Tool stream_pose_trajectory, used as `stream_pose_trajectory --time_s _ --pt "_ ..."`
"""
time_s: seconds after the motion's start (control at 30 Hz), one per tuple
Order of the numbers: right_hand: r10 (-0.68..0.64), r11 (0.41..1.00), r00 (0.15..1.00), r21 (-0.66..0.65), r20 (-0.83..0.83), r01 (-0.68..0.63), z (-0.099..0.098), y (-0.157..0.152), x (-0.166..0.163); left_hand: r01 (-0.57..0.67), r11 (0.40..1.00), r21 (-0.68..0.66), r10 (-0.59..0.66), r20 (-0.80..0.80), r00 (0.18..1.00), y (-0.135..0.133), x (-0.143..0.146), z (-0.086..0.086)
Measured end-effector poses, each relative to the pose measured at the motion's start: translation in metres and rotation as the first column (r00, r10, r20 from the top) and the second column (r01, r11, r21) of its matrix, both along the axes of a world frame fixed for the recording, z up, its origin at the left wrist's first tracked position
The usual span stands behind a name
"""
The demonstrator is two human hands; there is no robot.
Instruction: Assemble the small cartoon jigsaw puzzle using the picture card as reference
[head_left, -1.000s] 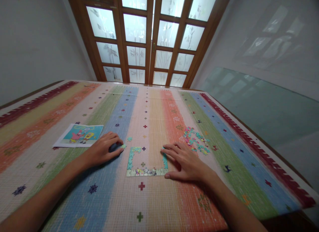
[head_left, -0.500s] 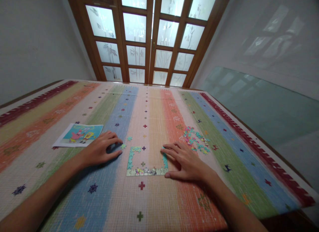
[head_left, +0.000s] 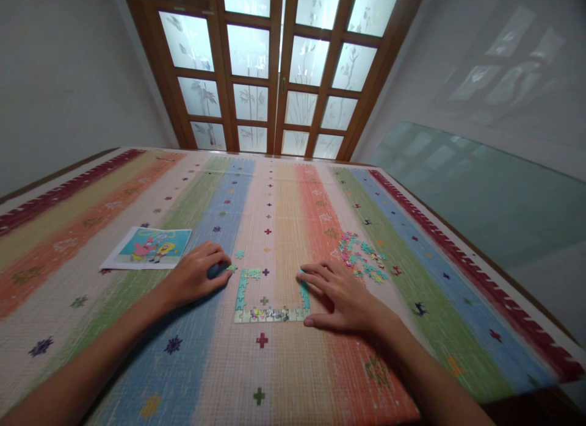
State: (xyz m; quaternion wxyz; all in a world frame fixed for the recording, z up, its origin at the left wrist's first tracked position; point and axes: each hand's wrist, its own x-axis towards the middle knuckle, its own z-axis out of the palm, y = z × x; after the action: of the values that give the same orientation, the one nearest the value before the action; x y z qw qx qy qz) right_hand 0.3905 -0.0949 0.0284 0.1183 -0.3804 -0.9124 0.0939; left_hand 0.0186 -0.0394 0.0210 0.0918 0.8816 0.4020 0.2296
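A partly joined jigsaw puzzle border (head_left: 238, 304) lies on the table, its bottom row and both sides linked and its middle bare cloth. My right hand (head_left: 341, 295) rests on the right side of that border, fingers spread and thumb near the lower right corner. To the left of the border, my left hand (head_left: 199, 276) is curved with thumb and fingers apart. Its fingertips are beside a loose greenish puzzle piece (head_left: 232, 268), partly hidden by them; whether they touch it I cannot tell. Another loose teal piece (head_left: 240, 254) lies just beyond.
A heap of loose puzzle pieces (head_left: 359, 255) lies right of my right hand. The printed cartoon picture (head_left: 155, 248) lies at the left, beyond my left wrist. A striped tablecloth (head_left: 284, 377) covers the table. Wooden glazed doors (head_left: 274, 78) stand behind it.
My left hand has shifted slightly right, its fingertips now covering part of the greenish puzzle piece. My right hand stays on the border's right side.
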Motion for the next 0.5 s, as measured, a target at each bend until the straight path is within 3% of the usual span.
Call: stream_pose_trajectory --time_s 0.27,0.5 --pt "0.015 1.0 1.0 -0.002 -0.003 -0.015 0.0 0.0 0.0 0.014 0.989 -0.15 0.017 0.204 0.979 -0.013 0.022 0.003" --pt "0.01 1.0 1.0 0.004 -0.002 -0.01 -0.001 0.0 0.0 0.105 0.981 -0.165 -0.063 0.239 0.969 -0.017 0.043 -0.003"
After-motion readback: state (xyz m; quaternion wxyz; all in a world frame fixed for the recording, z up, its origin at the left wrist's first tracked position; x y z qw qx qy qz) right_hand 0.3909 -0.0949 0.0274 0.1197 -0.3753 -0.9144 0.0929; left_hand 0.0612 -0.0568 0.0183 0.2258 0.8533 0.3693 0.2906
